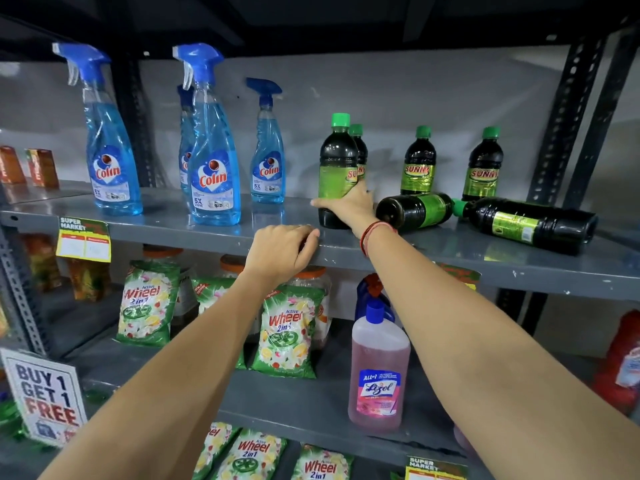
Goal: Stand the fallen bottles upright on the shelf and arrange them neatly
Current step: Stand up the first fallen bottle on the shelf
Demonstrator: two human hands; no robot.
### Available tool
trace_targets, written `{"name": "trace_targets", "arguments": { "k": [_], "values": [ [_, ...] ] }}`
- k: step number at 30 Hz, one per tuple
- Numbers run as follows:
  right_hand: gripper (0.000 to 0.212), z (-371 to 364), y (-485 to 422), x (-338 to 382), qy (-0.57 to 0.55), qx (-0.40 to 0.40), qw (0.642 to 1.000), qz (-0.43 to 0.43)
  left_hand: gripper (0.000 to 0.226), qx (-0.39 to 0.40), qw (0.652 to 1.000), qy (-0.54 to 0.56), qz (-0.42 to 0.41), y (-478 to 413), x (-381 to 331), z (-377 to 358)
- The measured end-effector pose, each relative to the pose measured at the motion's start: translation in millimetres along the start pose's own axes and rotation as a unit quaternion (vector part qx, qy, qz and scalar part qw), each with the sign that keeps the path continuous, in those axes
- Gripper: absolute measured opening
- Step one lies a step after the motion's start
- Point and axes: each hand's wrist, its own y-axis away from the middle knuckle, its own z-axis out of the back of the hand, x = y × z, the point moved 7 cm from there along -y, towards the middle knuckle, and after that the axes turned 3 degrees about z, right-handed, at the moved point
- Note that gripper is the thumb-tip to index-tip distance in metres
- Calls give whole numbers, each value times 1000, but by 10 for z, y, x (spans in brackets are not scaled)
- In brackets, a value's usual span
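Gripping upright bottle (336,174) low: right hand (349,207) closed round it | left hand (280,252) curled on shelf edge (173,230)

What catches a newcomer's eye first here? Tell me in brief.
The right hand grips an upright dark bottle with a green cap at the front edge of the grey shelf, while the left hand rests on that edge. Just to the right, two matching bottles lie on their sides. To the left stand the tall blue spray bottles.
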Motion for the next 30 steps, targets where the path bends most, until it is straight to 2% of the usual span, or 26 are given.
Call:
{"name": "trace_targets", "arguments": {
  "k": [3, 5, 7, 9, 11, 13, 15, 18, 22, 26, 28, 30],
  "values": [
    [64, -11, -34, -52, -55, 24, 998, -19, 51, 5, 1000, 4, -1, -1, 2, -4],
    [70, 20, -31, -21, -19, -1, 1000, 3, 51, 7, 1000, 6, 1, 2, 6, -20],
    [87, 41, -19, -3, 14, -35, 999, 17, 51, 7, 1000, 6, 6, 1, 20, -27],
    [96, 21, -10, -30, 14, -35, 999, 3, 50, 8, 1000, 9, 7, 2, 22, -30],
    [90, -26, -25, -99, -44, -7, 998, -39, 51, 11, 1000, 15, 5, 5, 15, -27],
    [75, -50, -45, -143, -109, 10, 992, -59, 53, 12, 1000, 22, 2, 4, 7, -11],
    [65, -32, -24, -120, -86, 17, 995, -37, 54, 12, 1000, 22, -3, 5, 0, -3],
    [81, 5, 11, -56, 22, -8, 1000, 14, 55, 21, 1000, 20, -8, 5, 2, -23],
    [93, -8, 29, -49, 22, -12, 1000, 4, 59, 37, 998, 28, -31, -20, 19, -9],
    [77, -11, 42, -95, -53, 26, 998, -32, 61, 46, 997, 27, -48, -4, 44, 1],
    [69, 1, 71, -84, -51, 30, 998, -32, 56, 27, 999, 16, -23, 11, 52, 6],
    [70, 20, 114, -58, -41, 24, 999, -22, 54, 17, 1000, 8, 6, 17, 67, -9]
  ]
}}
